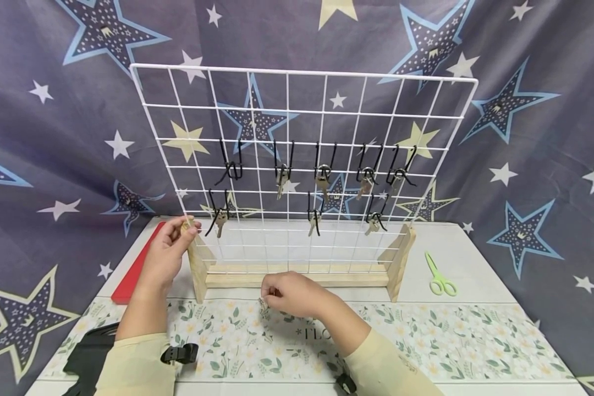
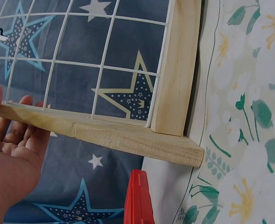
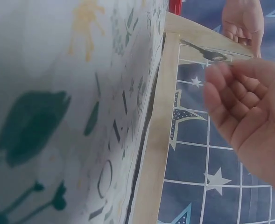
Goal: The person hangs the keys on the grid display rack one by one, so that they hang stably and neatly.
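Observation:
My left hand (image 1: 165, 256) grips the upper end of the wooden stand's left side piece (image 2: 104, 135), fingers behind the wood and thumb in front. A key (image 3: 211, 54) is pinched between the thumb and fingertips of my right hand (image 1: 297, 294), low in front of the stand's wooden base bar (image 1: 237, 280). The white wire grid (image 1: 304, 72) stands upright in the wooden stand. Black hooks (image 1: 325, 159) hang on it in two rows. Silver keys (image 1: 323, 181) hang from most of them; on the top left hook (image 1: 230, 169) I see no key.
A red long object (image 1: 138, 269) lies left of the stand. Green scissors (image 1: 440, 278) lie to its right. A black object (image 1: 91, 357) sits by my left forearm. Flowered cloth (image 1: 425, 341) covers the table front; a star-patterned curtain (image 1: 539, 126) hangs behind.

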Demonstrator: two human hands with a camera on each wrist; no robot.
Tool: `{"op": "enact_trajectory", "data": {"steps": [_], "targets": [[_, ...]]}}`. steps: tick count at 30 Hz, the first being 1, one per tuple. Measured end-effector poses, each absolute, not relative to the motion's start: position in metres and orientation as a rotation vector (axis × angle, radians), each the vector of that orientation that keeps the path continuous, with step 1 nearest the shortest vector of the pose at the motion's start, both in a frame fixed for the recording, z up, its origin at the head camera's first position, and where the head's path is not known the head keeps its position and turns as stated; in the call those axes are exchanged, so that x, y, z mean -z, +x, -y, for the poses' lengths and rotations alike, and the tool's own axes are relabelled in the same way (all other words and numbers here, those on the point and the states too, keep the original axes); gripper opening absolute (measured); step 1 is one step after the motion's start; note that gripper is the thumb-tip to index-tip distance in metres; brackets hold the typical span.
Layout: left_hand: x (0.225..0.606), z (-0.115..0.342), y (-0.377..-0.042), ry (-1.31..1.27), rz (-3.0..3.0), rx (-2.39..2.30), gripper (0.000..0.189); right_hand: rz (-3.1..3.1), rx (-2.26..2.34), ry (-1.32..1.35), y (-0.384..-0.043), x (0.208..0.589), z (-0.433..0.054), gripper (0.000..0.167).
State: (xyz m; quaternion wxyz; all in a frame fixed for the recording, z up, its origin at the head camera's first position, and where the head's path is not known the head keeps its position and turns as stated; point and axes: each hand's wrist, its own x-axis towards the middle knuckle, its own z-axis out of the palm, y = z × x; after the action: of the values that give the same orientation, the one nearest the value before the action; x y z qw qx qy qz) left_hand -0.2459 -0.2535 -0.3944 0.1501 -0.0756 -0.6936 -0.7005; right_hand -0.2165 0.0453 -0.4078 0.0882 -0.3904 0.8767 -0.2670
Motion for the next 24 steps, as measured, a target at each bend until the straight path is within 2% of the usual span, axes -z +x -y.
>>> {"op": "enact_trajectory", "data": {"steps": [14, 24], "targets": [[0.396, 0.253, -0.246, -0.222, 1.968, 2.033, 0.04, -2.441, 1.225, -1.082, -0.211, 0.405, -0.048, 0.006], [0.396, 0.253, -0.247, -0.225, 1.967, 2.032, 0.04, -2.228, 1.501, -1.052, -0.198, 0.386, -0.048, 0.004]]}}
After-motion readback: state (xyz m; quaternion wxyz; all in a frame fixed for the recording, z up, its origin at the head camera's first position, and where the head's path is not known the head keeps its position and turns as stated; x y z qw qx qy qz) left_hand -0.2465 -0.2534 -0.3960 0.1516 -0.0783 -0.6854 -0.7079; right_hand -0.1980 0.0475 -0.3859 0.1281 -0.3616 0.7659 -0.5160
